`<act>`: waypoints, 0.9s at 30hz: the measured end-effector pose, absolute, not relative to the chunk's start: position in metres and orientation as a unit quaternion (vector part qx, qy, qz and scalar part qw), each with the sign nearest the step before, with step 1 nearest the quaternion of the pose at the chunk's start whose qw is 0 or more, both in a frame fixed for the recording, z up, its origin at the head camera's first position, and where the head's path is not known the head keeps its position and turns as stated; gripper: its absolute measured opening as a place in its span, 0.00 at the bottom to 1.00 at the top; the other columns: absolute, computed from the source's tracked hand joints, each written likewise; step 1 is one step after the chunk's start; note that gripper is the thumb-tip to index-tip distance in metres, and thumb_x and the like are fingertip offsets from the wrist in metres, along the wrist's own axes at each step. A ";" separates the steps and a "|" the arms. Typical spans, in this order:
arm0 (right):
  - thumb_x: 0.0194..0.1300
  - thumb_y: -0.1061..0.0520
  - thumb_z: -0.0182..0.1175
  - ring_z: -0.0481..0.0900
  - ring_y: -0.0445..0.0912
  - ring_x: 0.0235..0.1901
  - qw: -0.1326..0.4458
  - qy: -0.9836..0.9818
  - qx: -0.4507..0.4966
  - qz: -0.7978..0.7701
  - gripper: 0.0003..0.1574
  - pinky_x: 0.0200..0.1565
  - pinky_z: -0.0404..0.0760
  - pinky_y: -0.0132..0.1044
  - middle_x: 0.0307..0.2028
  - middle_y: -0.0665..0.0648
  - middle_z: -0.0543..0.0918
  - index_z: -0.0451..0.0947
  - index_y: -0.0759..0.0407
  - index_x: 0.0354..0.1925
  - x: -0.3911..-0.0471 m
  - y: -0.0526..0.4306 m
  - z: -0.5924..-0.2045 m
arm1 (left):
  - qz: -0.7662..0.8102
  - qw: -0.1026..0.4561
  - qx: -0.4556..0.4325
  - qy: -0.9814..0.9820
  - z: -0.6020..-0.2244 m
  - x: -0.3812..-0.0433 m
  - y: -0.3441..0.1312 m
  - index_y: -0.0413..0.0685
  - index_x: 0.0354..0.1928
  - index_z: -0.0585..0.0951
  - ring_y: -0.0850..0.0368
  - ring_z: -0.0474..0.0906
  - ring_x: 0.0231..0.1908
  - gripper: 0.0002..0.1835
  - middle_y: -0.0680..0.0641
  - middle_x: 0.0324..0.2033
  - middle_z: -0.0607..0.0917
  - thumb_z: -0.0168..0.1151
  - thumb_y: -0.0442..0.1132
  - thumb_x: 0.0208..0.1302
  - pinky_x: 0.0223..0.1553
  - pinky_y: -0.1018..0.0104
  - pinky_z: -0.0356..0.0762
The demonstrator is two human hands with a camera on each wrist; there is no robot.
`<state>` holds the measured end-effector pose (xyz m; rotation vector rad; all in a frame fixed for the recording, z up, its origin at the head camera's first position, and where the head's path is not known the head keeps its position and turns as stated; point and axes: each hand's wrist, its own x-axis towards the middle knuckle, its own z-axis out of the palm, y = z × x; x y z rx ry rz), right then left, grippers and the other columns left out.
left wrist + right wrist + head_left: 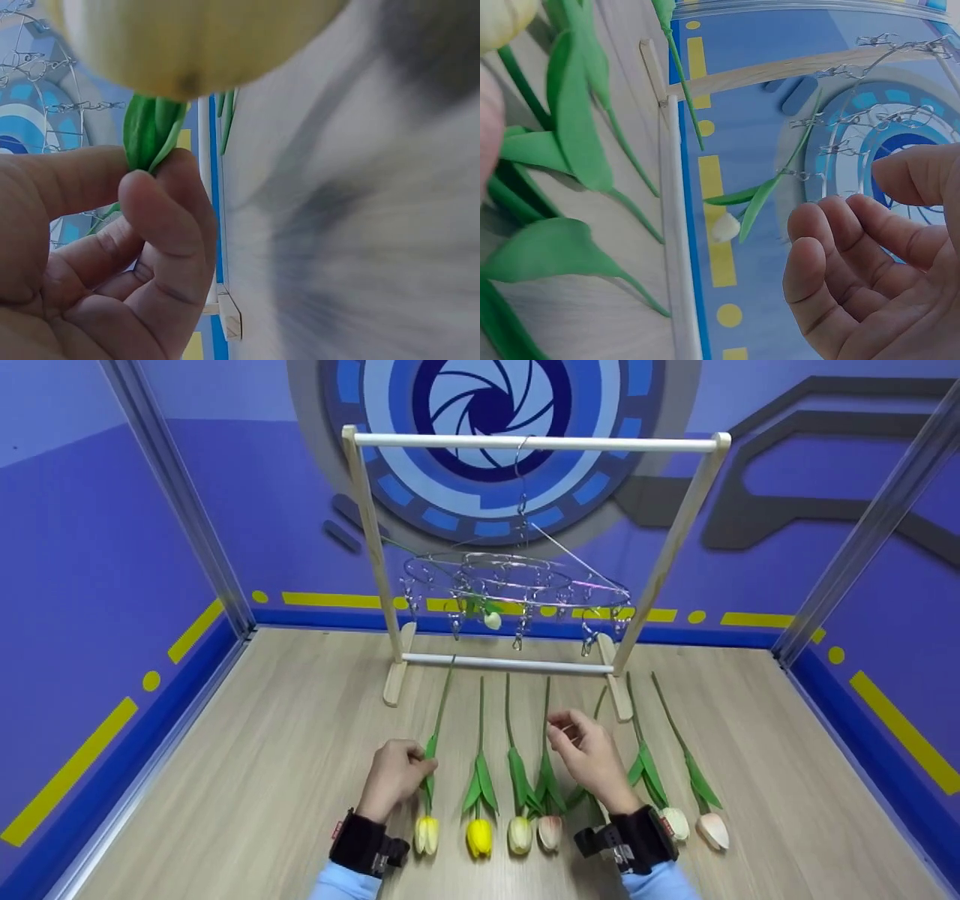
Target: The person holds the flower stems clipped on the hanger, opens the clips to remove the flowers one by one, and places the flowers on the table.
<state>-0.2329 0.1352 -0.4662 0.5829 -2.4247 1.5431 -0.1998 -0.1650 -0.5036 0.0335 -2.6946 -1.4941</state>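
Observation:
My left hand (397, 772) pinches the green leaves of a pale yellow artificial tulip (427, 835) between thumb and fingers, at the left end of a row. In the left wrist view its flower head (195, 45) looms close to the camera, above the pinched leaves (150, 131). My right hand (589, 750) is over the right part of the row, its fingers loosely bent and holding nothing. It partly covers one tulip. Beside it lie a pinkish tulip (550, 834) and a white one (676, 825). A bright yellow tulip (479, 838) lies between the hands.
Behind the row stands a wooden rack (667, 547) with white bars. From its top bar hangs a round metal clip hanger (517, 585) with several clips. One white tulip (492, 621) hangs head down from it. A pale pink tulip (712, 831) lies far right.

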 end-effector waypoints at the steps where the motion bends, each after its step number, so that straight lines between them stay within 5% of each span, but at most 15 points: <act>1: 0.74 0.65 0.60 0.81 0.44 0.32 0.103 -0.823 0.197 0.523 0.08 0.36 0.78 0.31 0.33 0.54 0.84 0.82 0.67 0.48 -0.232 0.135 -0.468 | -0.486 0.028 0.013 -0.874 -0.504 -0.200 -0.165 0.43 0.25 0.77 0.61 0.66 0.18 0.12 0.54 0.17 0.73 0.67 0.31 0.66 0.22 0.67 0.63; 27: 0.72 0.62 0.64 0.83 0.49 0.35 0.073 -0.844 0.197 0.494 0.08 0.41 0.81 0.35 0.37 0.54 0.86 0.82 0.61 0.48 -0.232 0.127 -0.488 | -0.467 -0.019 0.029 -0.884 -0.512 -0.200 -0.161 0.46 0.20 0.74 0.61 0.71 0.15 0.17 0.54 0.17 0.72 0.68 0.30 0.65 0.20 0.68 0.69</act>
